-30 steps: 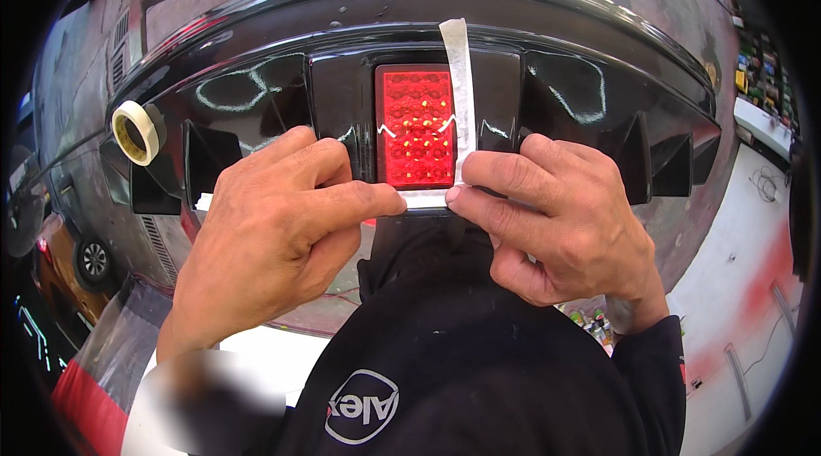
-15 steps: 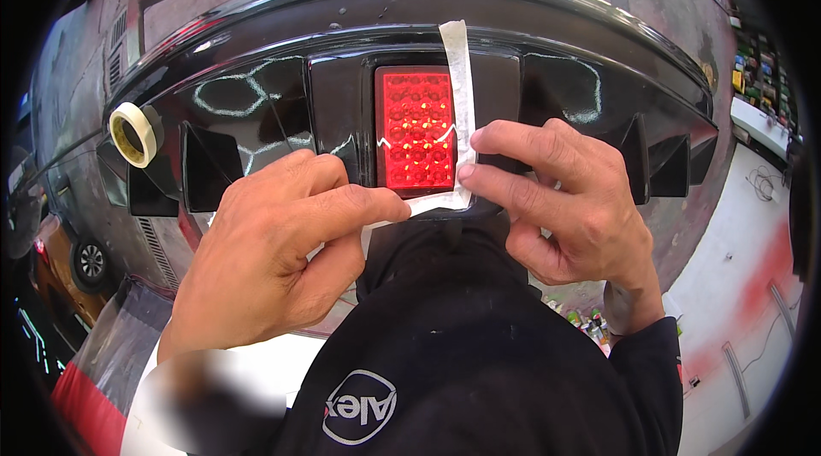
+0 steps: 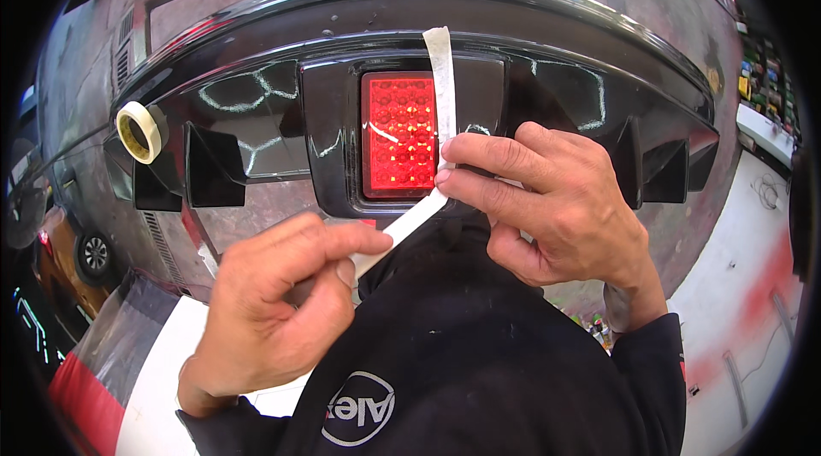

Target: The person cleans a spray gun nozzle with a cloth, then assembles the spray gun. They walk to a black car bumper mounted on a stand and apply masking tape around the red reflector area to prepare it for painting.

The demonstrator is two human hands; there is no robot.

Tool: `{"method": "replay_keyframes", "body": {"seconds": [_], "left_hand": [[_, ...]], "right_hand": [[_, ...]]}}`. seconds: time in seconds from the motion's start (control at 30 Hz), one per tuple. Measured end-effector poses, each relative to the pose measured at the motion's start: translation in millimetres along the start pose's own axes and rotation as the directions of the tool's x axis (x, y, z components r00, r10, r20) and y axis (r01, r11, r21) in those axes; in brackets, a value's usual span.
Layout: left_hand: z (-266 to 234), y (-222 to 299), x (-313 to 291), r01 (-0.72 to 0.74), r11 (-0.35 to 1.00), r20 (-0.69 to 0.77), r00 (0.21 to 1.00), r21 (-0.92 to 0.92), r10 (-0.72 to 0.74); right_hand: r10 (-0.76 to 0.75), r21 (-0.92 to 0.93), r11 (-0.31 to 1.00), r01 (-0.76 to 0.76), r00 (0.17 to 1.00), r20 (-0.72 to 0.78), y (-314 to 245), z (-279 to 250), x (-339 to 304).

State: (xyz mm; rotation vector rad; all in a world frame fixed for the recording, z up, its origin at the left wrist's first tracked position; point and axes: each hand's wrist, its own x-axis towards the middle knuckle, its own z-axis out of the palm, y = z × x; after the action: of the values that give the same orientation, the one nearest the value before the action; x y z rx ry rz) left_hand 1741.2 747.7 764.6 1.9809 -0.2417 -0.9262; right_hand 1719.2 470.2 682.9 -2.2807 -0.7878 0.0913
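A rectangular red light (image 3: 400,131) sits in a glossy black panel. Down its right edge runs a strip of white masking tape (image 3: 442,88), its top end reaching above the light. Index and middle fingertips of my right hand (image 3: 547,199) press the tape down near the light's lower right corner; that hand's fingers are apart and grip nothing. From there the tape slants down and left, off the panel, to my left hand (image 3: 278,293), which pinches it between thumb and index finger. The tape's far end is hidden behind the left hand.
A roll of masking tape (image 3: 155,138) rests against the bumper (image 3: 256,127) at the left. Black fins (image 3: 214,169) jut out on both sides. A car wheel (image 3: 94,255) shows at far left. At far right lies a white surface with red paint (image 3: 761,285).
My left hand has moved down and left, and the lower tape now slants away from the light's bottom edge. My right fingers remain on the tape by the corner.
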Motion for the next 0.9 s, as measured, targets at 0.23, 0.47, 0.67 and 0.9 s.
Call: {"method": "replay_keyframes", "body": {"seconds": [0.23, 0.47, 0.67, 0.9], "left_hand": [[54.1, -6.4, -34.5, 0.052, 0.977, -0.189, 0.978, -0.208, -0.092], [91.3, -3.8, -47.1, 0.061, 0.896, -0.294, 0.933, -0.441, -0.208], [102.3, 0.0, -47.5, 0.05, 0.9, -0.336, 0.917, -0.434, -0.213], [101.4, -8.6, -46.6, 0.009, 0.938, -0.389, 0.909, -0.346, -0.152]], "right_hand": [[-0.013, -0.022, 1.0, 0.016, 0.994, 0.107, 3.3, -9.1, 2.6], [-0.027, 0.026, 0.999, 0.023, 0.984, 0.179, 9.5, -17.0, 5.7], [-0.07, 0.013, 0.998, 0.069, 0.97, 0.233, 11.2, -24.1, 12.8], [-0.077, 0.005, 0.997, 0.078, 0.966, 0.246, 8.8, -25.0, 14.6]]}}
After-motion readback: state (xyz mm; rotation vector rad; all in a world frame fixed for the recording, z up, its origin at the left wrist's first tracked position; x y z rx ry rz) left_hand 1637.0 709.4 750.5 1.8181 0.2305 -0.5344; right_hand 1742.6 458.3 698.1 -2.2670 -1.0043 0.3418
